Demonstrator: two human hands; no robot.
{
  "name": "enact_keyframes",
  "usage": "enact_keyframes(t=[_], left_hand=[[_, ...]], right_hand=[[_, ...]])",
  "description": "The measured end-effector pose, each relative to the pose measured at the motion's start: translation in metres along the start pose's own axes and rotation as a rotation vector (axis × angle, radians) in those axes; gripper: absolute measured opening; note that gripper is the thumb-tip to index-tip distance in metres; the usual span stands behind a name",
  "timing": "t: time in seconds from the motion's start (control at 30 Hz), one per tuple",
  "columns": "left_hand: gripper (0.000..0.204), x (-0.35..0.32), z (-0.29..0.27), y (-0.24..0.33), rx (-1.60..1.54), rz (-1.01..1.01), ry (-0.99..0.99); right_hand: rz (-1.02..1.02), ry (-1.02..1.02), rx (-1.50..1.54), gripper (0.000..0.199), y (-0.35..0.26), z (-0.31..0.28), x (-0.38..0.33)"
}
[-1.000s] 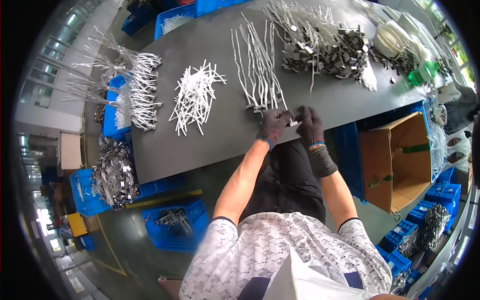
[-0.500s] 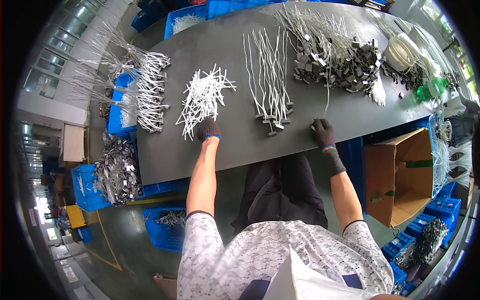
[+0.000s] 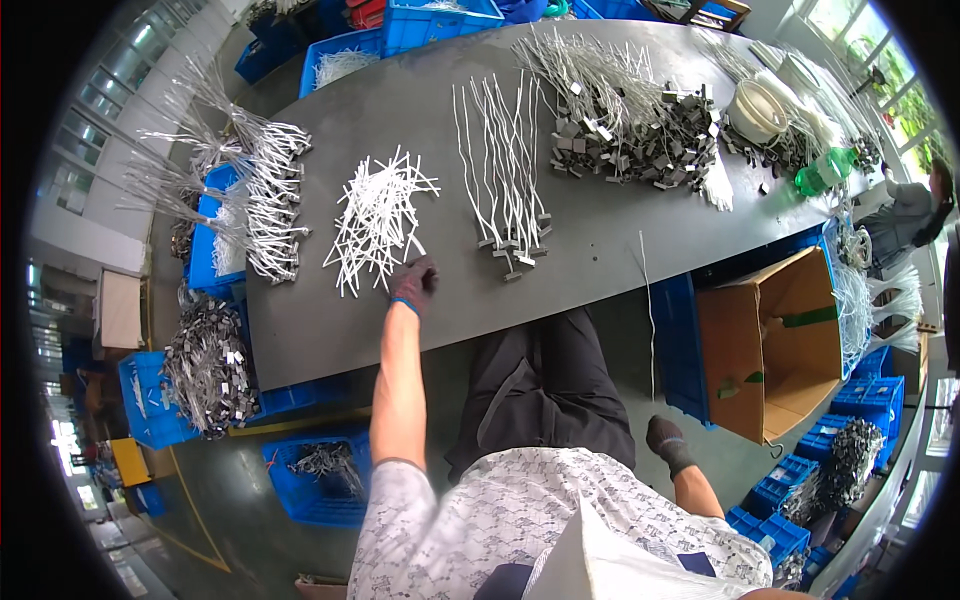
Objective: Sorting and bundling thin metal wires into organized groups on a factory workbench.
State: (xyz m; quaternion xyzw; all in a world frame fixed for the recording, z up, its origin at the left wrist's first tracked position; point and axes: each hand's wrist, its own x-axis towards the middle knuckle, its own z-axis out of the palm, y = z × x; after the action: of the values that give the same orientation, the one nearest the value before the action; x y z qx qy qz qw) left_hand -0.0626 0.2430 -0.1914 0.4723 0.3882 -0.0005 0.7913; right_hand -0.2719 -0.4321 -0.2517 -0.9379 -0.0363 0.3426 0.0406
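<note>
My gloved left hand (image 3: 413, 283) reaches forward onto the grey table (image 3: 600, 250). Its fingertips rest on the near edge of a loose pile of short white strips (image 3: 378, 215); whether it grips one is hidden. My gloved right hand (image 3: 664, 441) hangs low beside my right thigh, below the table edge, fingers closed. A thin white wire (image 3: 647, 310) runs from just above that hand up over the table edge. To the right of the strips lies a row of long white wires with metal end tabs (image 3: 500, 170).
A big heap of wires with metal tabs (image 3: 630, 130) covers the far right of the table, and a white bundle (image 3: 270, 200) overhangs its left end. An open cardboard box (image 3: 770, 350) and blue crates (image 3: 320, 485) stand on the floor. Another person (image 3: 915, 205) is at far right.
Both hands left the row of wires. The left went left to the white strips; the right dropped from the table edge to beside my thigh, the thin wire trailing.
</note>
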Motion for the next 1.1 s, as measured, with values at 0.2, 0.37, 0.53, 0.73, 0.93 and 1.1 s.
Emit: enact_keyframes(t=[0.2, 0.37, 0.53, 0.73, 0.93, 1.1], left_hand=[[0.021, -0.073, 0.173, -0.022, -0.361, 0.013, -0.334], [0.007, -0.105, 0.274, -0.003, -0.407, 0.179, -0.214], [0.011, -0.144, 0.281, 0.038, -0.47, 0.531, 0.006], [0.017, -0.152, 0.26, 0.026, -0.001, 0.658, -0.063], [0.018, -0.147, 0.266, 0.021, 0.139, 0.281, -0.301], [0.022, -0.172, 0.284, -0.038, 0.208, 0.167, -0.493]], right_hand=[[-0.267, 0.298, 0.138, 0.02, -0.076, -0.068, 0.021], [-0.361, 0.307, 0.045, 0.023, -0.131, -0.136, 0.043], [-0.263, 0.211, -0.019, 0.023, -0.082, -0.104, 0.046], [-0.227, 0.181, 0.014, 0.021, -0.091, -0.105, 0.026], [-0.318, 0.01, -0.043, 0.022, -0.071, -0.101, 0.044], [-0.401, 0.433, 0.266, 0.033, -0.198, -0.239, 0.031]])
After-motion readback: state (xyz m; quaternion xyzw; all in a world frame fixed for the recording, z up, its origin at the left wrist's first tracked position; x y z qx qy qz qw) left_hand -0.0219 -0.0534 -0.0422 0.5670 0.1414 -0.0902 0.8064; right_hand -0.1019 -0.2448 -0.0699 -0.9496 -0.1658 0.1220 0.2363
